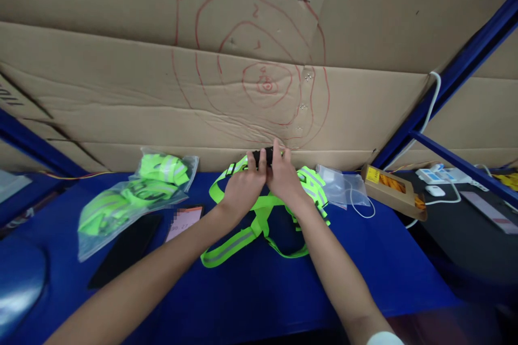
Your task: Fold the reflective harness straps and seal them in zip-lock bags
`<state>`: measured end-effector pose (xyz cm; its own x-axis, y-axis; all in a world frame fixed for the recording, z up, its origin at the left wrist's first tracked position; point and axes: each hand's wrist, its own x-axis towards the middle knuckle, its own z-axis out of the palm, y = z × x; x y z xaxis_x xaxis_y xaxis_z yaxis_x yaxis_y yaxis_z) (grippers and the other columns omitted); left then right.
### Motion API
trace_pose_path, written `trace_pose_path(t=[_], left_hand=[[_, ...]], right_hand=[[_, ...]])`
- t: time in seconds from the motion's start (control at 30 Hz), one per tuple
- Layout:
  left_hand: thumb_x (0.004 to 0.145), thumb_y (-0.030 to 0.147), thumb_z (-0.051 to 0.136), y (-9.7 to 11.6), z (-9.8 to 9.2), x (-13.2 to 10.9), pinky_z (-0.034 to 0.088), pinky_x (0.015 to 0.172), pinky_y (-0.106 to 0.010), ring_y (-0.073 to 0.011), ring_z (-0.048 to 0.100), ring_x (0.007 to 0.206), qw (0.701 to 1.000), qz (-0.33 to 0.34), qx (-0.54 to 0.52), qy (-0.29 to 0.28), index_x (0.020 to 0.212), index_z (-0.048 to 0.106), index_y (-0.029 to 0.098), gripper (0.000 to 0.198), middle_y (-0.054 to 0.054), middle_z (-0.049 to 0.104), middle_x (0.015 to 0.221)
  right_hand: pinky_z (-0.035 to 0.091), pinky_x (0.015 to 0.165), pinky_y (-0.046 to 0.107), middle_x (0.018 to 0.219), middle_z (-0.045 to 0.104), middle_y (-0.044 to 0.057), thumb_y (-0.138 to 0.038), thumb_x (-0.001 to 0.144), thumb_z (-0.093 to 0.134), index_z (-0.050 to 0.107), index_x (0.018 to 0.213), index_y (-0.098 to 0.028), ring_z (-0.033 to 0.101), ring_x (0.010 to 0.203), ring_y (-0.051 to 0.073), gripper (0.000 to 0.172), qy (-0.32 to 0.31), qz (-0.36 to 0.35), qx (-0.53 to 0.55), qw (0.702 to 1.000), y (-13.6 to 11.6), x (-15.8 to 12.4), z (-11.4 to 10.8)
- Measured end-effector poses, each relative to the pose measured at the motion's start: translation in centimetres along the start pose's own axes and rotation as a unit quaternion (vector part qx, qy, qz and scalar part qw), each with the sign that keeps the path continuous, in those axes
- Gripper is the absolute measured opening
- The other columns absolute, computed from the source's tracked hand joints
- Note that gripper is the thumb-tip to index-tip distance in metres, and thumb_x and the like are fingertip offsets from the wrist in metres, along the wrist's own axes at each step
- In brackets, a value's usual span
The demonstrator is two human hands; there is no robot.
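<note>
A neon green reflective strap harness [259, 221] lies spread on the blue table [364, 269]. Both my hands meet at its far end, close to the cardboard wall. My left hand [242, 186] and my right hand [285, 175] pinch a small black buckle [263, 156] between their fingertips, with a green strap running off it to the left. A bunched part of the harness [313, 186] lies just right of my right hand.
Clear bags of folded green harnesses [133, 197] lie at left, with a black phone [125, 250] and a pink card [183, 222] in front. An empty clear bag [342, 186], a cardboard box [394, 191], a white cable and a power strip [435, 175] sit right.
</note>
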<state>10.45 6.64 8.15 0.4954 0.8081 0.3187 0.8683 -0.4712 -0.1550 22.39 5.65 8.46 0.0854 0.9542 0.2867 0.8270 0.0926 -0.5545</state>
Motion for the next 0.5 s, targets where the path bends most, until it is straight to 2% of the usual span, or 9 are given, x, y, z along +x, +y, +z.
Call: trace_pose_path(t=[0.03,0.1,0.13,0.2,0.27,0.37,0.43,0.5], left_hand=[[0.097,0.007,0.036,-0.4,0.1,-0.1,0.064,0.071,-0.044,-0.0353,0.075,0.093,0.999,-0.011,-0.044,0.017,0.16,0.029,0.018,0.064,-0.029,0.034,0.158],[0.098,0.015,0.045,-1.1,0.4,-0.2,0.062,0.086,-0.049,-0.0383,0.067,0.117,0.981,-0.021,-0.175,0.081,0.161,0.024,0.026,0.067,-0.021,0.029,0.163],[0.098,0.018,0.051,-1.5,0.6,-0.3,0.059,0.095,-0.049,-0.0384,0.057,0.131,0.96,-0.022,-0.251,0.123,0.16,0.023,0.028,0.069,-0.018,0.028,0.164],[0.093,0.022,0.062,-1.9,1.0,-0.3,0.052,0.106,-0.047,-0.0358,0.042,0.145,0.891,-0.019,-0.414,0.186,0.159,0.024,0.028,0.077,-0.015,0.03,0.164],[0.086,0.025,0.072,-2.1,1.1,-0.2,0.054,0.104,-0.044,-0.0335,0.048,0.14,0.8,-0.017,-0.574,0.175,0.155,0.025,0.03,0.084,-0.013,0.031,0.163],[0.08,0.031,0.08,-2.0,0.8,-0.4,0.059,0.093,-0.036,-0.0252,0.064,0.119,0.667,-0.036,-0.739,0.088,0.15,0.029,0.035,0.088,-0.01,0.034,0.16],[0.078,0.029,0.082,-2.0,0.4,-0.5,0.058,0.091,-0.031,-0.0217,0.065,0.117,0.617,-0.041,-0.783,0.066,0.147,0.034,0.036,0.084,-0.008,0.04,0.156],[0.074,0.024,0.083,-2.2,0.0,-0.7,0.057,0.091,-0.027,-0.0215,0.061,0.121,0.597,-0.027,-0.798,0.074,0.144,0.041,0.034,0.082,-0.007,0.046,0.152]], right_hand=[[0.046,0.106,0.051,0.146,0.039,0.024,-0.016,0.093,0.049,0.013,0.161,-0.015,0.053,0.129,0.034,0.077,0.017,-0.017,0.045,0.999,0.3,0.2,-0.2],[0.035,0.117,0.052,0.148,0.04,0.018,-0.016,0.089,0.054,0.013,0.162,-0.021,0.043,0.139,0.03,0.084,0.051,-0.045,0.148,0.987,0.8,0.6,-0.8],[0.029,0.12,0.051,0.151,0.039,0.015,-0.018,0.087,0.058,0.015,0.161,-0.024,0.038,0.143,0.028,0.086,0.059,-0.056,0.205,0.975,1.1,0.8,-1.1],[0.025,0.124,0.047,0.156,0.037,0.01,-0.027,0.085,0.065,0.021,0.159,-0.028,0.033,0.147,0.025,0.086,0.051,-0.074,0.331,0.939,1.4,1.1,-1.7],[0.026,0.124,0.043,0.157,0.039,0.006,-0.034,0.084,0.069,0.028,0.156,-0.03,0.035,0.147,0.023,0.083,0.024,-0.083,0.447,0.89,1.6,1.2,-2.3],[0.03,0.123,0.041,0.157,0.042,0.004,-0.039,0.083,0.073,0.042,0.149,-0.029,0.039,0.145,0.023,0.074,0.002,-0.072,0.547,0.834,1.7,1.0,-3.0],[0.033,0.122,0.042,0.156,0.044,0.002,-0.041,0.082,0.075,0.049,0.145,-0.031,0.041,0.144,0.023,0.069,0.003,-0.062,0.567,0.821,1.7,0.9,-3.3],[0.035,0.121,0.042,0.153,0.049,0.001,-0.041,0.081,0.077,0.053,0.141,-0.032,0.044,0.142,0.023,0.065,-0.002,-0.067,0.564,0.823,1.8,0.9,-3.4]])
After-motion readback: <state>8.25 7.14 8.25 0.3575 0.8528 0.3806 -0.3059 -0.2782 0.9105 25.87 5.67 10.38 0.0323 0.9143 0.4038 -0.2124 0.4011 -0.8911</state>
